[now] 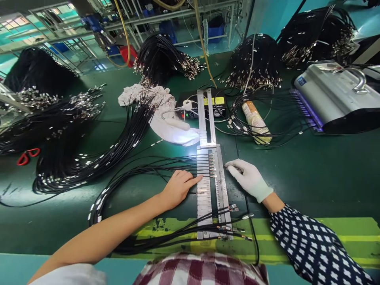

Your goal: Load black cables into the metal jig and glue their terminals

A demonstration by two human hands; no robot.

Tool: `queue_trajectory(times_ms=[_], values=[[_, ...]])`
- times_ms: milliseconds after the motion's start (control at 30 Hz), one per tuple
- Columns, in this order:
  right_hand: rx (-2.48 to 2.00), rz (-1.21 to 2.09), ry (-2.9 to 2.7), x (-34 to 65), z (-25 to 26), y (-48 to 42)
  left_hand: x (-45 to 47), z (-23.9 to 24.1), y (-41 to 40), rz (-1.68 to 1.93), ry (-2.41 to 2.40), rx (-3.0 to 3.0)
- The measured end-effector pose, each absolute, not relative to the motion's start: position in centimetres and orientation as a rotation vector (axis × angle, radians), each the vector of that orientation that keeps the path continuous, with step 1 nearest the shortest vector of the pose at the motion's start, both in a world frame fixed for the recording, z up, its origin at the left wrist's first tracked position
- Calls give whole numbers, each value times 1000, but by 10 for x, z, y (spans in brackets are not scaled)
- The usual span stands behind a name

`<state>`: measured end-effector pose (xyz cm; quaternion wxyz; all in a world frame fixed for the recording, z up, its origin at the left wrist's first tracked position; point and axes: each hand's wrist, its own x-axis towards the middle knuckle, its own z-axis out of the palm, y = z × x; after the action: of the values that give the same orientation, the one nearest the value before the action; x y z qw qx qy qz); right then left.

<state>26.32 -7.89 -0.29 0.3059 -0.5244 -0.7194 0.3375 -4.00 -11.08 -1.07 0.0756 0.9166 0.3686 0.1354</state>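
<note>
My bare left hand (179,187) lies flat on the green table, its fingers stretched onto black cables (154,170) that run into a long metal jig (211,186). Its fingertips touch the jig's left edge. My right hand (247,177), in a white glove, rests on the jig's right side with fingers loosely curled and pointing left, holding nothing that I can see. More black cables with metal ends (228,231) cross the jig's near end.
Big bundles of black cables (77,130) cover the left and far side. A grey machine (335,97) stands far right. A tape roll (255,120), white cloth (166,107), red scissors (27,155) and a small control box (219,105) lie around.
</note>
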Motion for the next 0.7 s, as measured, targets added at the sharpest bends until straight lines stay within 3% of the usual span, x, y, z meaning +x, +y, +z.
queue_trajectory(times_ms=[233, 367, 500, 700], values=[[-1381, 853, -1932, 263, -1, -80, -55, 12, -129, 337, 1059, 2496], [-1397, 843, -1935, 263, -2, -80, -54, 9, -132, 484, 1075, 2457], [-1390, 860, -1932, 263, -4, -79, -32, 4, -119, 637, 1000, 2645], [-1391, 855, -1945, 263, -3, -79, -8, 2, -104, 541, 936, 2944]])
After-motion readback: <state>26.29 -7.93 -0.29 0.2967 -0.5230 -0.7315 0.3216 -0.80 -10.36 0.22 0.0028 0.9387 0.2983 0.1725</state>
